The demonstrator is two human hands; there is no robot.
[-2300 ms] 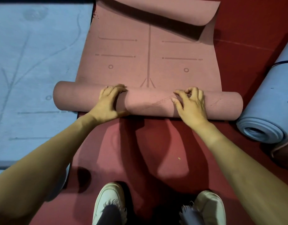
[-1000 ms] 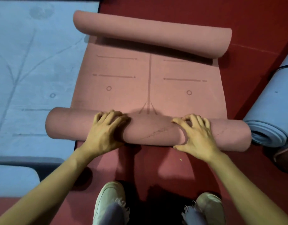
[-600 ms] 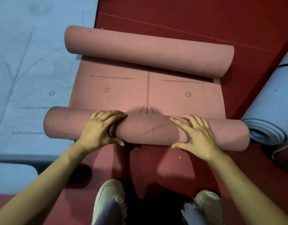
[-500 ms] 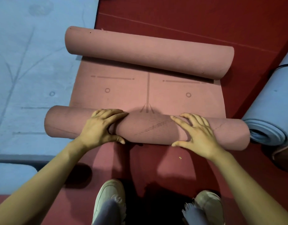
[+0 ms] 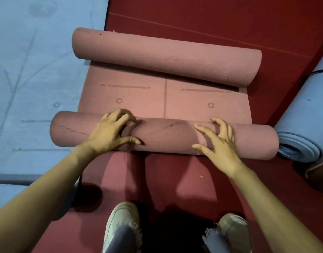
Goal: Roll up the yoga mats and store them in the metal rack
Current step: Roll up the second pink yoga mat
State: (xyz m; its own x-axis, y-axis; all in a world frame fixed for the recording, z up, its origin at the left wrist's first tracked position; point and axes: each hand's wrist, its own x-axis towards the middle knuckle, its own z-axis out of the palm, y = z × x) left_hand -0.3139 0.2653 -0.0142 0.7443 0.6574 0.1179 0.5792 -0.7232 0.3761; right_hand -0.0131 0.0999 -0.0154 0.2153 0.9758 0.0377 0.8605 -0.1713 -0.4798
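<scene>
A pink yoga mat lies on the red floor, rolled from both ends. Its near roll (image 5: 166, 136) lies crosswise in front of me. A far roll (image 5: 166, 55) lies loose by itself, and a short flat stretch (image 5: 142, 99) with printed lines joins the two. My left hand (image 5: 109, 132) sits on the near roll left of centre, fingers curled over its top and thumb on the near side. My right hand (image 5: 220, 145) presses on the roll right of centre with fingers spread and fairly straight. No metal rack is in view.
A blue mat (image 5: 38, 70) lies flat on the left, touching the pink rolls' left ends. A rolled blue mat (image 5: 302, 128) lies at the right, against the near roll's right end. My two shoes (image 5: 122, 221) stand on the red floor (image 5: 211, 19).
The near roll has been pushed away from me and grown thicker. The far end curled into a roll and came closer, so the flat stretch shrank. My right fingers have spread.
</scene>
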